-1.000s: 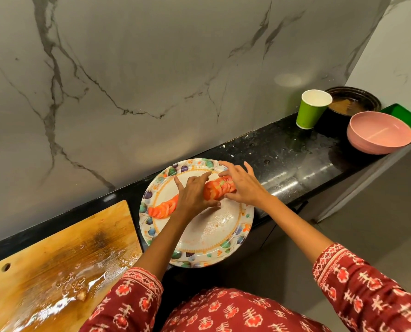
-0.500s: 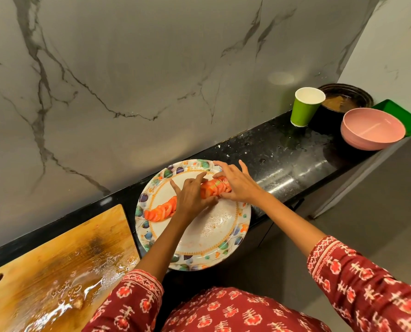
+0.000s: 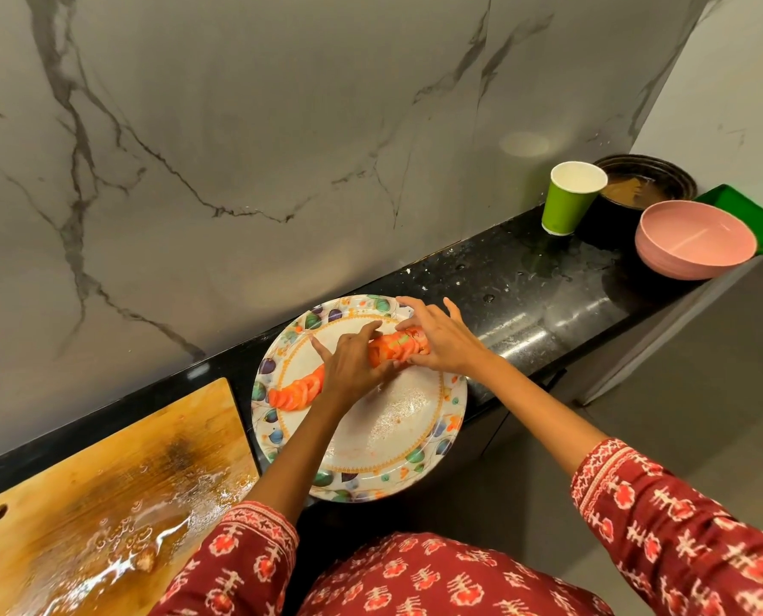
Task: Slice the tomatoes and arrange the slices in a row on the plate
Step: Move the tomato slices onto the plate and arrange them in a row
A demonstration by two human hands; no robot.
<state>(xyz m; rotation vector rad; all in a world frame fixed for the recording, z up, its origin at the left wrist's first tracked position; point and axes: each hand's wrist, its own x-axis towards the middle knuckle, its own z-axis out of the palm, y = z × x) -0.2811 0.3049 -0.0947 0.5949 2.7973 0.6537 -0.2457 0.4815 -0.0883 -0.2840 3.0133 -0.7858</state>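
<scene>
On the black desk (image 3: 517,277), a patterned plate (image 3: 411,446) carries a row of tomato slices (image 3: 297,391), and both hands press a packed stack of slices (image 3: 397,346) between them: the left hand (image 3: 353,369) at its left end, the right hand (image 3: 442,342) cupped over its right end with fingers (image 3: 408,306) spread. A wet wooden cutting board (image 3: 104,495) lies just left of the plate. At the far right stand a green paper cup (image 3: 571,202), a pink bowl (image 3: 695,242), a dark pot (image 3: 637,184) and a green tray (image 3: 757,215).

You face a grey marble wall (image 3: 282,126) veined in dark lines. Below it runs a glossy black counter (image 3: 526,295). Grey floor (image 3: 682,415) lies to your right.
</scene>
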